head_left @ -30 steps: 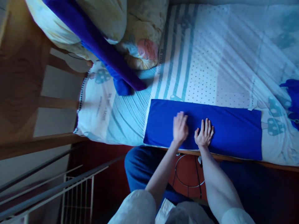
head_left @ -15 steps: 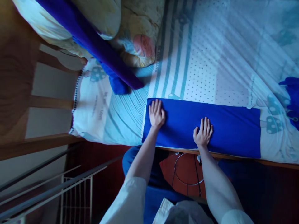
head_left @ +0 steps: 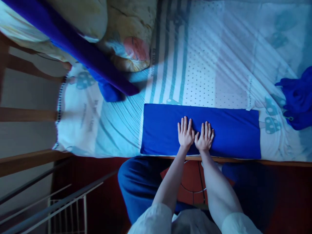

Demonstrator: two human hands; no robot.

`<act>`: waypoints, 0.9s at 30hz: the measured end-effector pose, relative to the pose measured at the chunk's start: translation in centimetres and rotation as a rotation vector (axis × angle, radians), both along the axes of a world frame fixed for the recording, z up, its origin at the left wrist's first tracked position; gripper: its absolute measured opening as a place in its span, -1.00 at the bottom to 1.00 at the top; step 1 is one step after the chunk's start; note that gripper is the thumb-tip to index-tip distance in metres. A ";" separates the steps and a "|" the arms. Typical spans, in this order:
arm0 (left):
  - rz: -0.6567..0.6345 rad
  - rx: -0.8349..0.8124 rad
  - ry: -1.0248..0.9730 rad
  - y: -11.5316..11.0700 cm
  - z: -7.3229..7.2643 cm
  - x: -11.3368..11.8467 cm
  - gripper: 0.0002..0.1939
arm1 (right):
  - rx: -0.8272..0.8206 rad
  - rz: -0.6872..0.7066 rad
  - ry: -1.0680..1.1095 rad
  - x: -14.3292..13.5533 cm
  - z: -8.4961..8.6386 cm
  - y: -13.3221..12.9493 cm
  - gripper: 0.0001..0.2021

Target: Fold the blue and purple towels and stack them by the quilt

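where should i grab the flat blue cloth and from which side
Probably by the two corners of its near long edge, coming from the person's side: the blue cloth lies flat as a long rectangle, that edge running along the bed's wooden rail, so it may be easy to lift there. The left hand and right hand lie near its middle.
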State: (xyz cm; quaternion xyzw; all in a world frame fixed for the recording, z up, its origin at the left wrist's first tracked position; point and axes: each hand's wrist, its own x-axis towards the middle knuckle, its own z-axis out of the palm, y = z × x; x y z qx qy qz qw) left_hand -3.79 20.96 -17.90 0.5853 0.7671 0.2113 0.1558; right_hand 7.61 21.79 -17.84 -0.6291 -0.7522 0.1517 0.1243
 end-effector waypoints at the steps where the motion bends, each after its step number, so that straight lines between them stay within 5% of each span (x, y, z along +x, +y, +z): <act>1: 0.010 -0.001 -0.014 -0.1 -0.3 0.3 -0.33 | -0.005 0.000 -0.004 0.0 0.0 0.0 -0.38; 11: 0.073 0.040 -0.059 0.2 -0.3 -0.2 -0.37 | -0.137 0.059 -0.064 -0.1 1.2 -0.1 -0.43; 17: 0.098 0.067 -0.051 0.3 -0.1 0.0 -0.40 | -0.188 0.382 -0.015 1.4 2.5 2.6 -0.45; 21: 0.096 0.061 -0.055 0.3 0.1 -0.1 -0.39 | -0.189 0.460 -0.041 5.5 3.2 6.6 -0.44; 27: 0.125 0.067 -0.144 0.3 0.1 0.0 -0.38 | -0.092 0.145 -0.259 16.0 2.7 11.8 -0.41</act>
